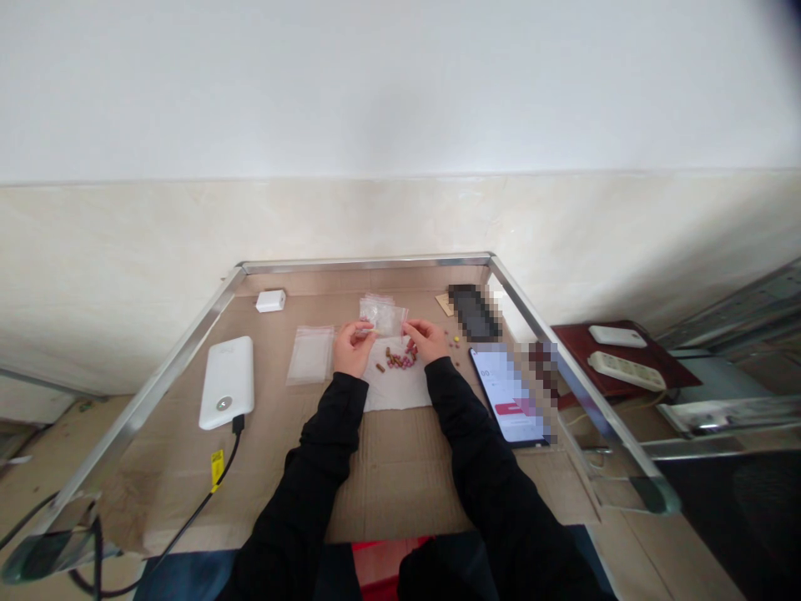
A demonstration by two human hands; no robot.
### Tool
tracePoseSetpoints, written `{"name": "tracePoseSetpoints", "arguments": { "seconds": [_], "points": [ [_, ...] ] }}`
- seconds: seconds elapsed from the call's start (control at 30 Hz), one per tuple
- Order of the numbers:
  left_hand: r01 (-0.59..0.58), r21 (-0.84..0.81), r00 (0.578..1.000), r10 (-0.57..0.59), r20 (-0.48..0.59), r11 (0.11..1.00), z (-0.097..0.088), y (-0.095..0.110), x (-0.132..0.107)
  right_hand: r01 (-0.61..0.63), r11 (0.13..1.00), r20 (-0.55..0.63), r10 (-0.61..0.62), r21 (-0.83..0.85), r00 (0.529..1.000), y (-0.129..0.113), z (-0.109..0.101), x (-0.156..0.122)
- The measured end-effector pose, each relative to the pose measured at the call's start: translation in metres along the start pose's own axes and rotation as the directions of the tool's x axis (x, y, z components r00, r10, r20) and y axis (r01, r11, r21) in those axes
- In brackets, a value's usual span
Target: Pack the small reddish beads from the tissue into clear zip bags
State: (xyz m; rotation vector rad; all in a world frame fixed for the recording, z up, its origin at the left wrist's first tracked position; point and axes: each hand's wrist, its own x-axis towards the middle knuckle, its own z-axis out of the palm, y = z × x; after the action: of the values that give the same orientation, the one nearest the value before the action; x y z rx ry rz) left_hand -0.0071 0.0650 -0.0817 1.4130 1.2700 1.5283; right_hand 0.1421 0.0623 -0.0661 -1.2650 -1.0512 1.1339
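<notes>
A small clear zip bag [390,320] is stretched between my two hands, above a sheet of white paper [395,396]. My left hand [353,347] pinches its left side, fingers closed. At its right edge, my right hand [429,340] grips the bag between thumb and fingers. Several red-and-brown capsules [400,360] lie in a loose group on the paper just below the bag. More clear zip bags [376,300] show behind the held one; whether they contain anything is hard to make out. To the left of my left hand rests a stack of flat zip bags [311,355].
Brown cardboard [388,492] covers the metal-framed table. On the left are a white power bank [227,380] with a black cable and a white adapter [271,300]. Rightward lie a lit phone [508,392], a dark pixelated object [476,313] and several small tablets [456,339].
</notes>
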Motion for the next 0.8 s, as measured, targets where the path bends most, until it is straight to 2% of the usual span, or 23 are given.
{"name": "tracePoseSetpoints", "arguments": {
  "seconds": [0.17, 0.33, 0.8],
  "points": [
    [-0.041, 0.065, 0.998, 0.037, 0.054, 0.997, 0.002, 0.009, -0.003, 0.105, 0.981, 0.060, -0.096, -0.166, 0.994, 0.007, 0.002, -0.001],
    [-0.055, 0.070, 0.993, 0.047, 0.112, 0.996, 0.003, 0.010, -0.006, 0.239, 0.907, 0.099, -0.218, -0.348, 0.971, 0.009, 0.003, -0.004],
    [-0.018, -0.010, 0.992, 0.019, 0.127, 1.000, 0.004, 0.010, -0.006, 0.278, 0.917, 0.113, -0.256, -0.285, 0.960, 0.012, 0.004, -0.004]
  ]
}}
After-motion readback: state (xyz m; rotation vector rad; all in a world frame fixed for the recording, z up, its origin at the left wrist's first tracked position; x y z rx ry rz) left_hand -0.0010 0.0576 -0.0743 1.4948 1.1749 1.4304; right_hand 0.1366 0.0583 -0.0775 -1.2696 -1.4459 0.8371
